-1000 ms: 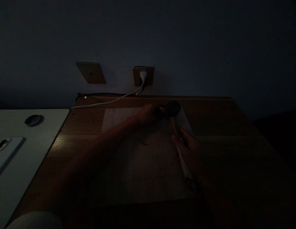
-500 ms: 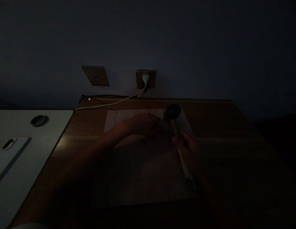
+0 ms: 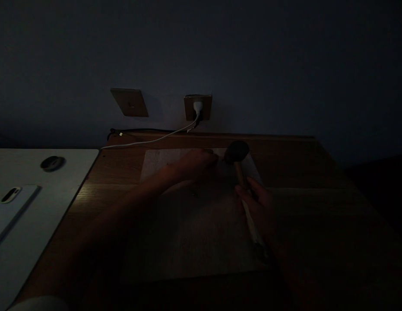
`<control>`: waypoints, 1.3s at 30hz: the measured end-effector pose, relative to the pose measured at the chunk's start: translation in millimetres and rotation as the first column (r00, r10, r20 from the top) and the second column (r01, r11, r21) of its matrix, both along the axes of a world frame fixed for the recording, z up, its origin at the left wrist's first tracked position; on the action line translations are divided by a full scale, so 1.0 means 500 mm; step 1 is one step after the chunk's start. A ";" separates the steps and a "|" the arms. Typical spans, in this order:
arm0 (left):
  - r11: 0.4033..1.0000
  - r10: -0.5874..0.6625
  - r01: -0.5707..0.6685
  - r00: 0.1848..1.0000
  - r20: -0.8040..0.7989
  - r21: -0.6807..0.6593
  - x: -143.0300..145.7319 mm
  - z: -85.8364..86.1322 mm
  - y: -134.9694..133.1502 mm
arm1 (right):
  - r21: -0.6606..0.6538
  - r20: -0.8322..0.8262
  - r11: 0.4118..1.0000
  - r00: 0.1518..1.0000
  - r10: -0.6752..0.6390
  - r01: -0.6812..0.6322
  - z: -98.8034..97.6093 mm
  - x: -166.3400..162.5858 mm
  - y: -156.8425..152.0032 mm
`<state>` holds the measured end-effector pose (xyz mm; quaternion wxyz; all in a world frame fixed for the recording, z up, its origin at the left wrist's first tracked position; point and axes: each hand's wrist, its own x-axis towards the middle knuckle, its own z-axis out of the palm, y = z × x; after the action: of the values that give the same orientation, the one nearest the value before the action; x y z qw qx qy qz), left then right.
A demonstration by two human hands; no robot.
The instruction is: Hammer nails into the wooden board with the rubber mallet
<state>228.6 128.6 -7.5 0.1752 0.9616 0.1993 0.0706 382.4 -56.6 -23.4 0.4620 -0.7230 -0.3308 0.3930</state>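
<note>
Wooden-handled mallet [image 3: 238, 172] in right-hand fingers [image 3: 255, 185]

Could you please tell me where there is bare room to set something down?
Though dim, the brown wooden table looks bare right of the right hand, as does the near middle of the pale rectangular board. It is crowded farther back: the left hand, small shiny pieces, dark-headed, wooden-handled mallet.
</note>
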 end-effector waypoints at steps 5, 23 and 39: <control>0.965 0.222 -0.174 0.940 0.258 -0.197 -0.003 -0.045 0.042 | 0.014 -0.005 1.000 1.000 0.006 -0.006 0.006 0.000 0.000; 0.963 0.141 -0.056 0.938 0.316 -0.264 -0.008 -0.075 0.045 | -0.005 -0.014 1.000 1.000 0.009 -0.009 0.014 -0.010 0.000; 0.916 0.247 -0.119 0.920 0.305 -0.383 -0.008 -0.068 0.042 | 0.031 0.018 0.988 0.989 0.149 -0.149 0.047 -0.062 0.017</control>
<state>224.4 149.5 -41.7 0.3715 0.8626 0.2653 0.2179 351.4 -48.2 0.0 0.4404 -0.6917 -0.3939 0.4153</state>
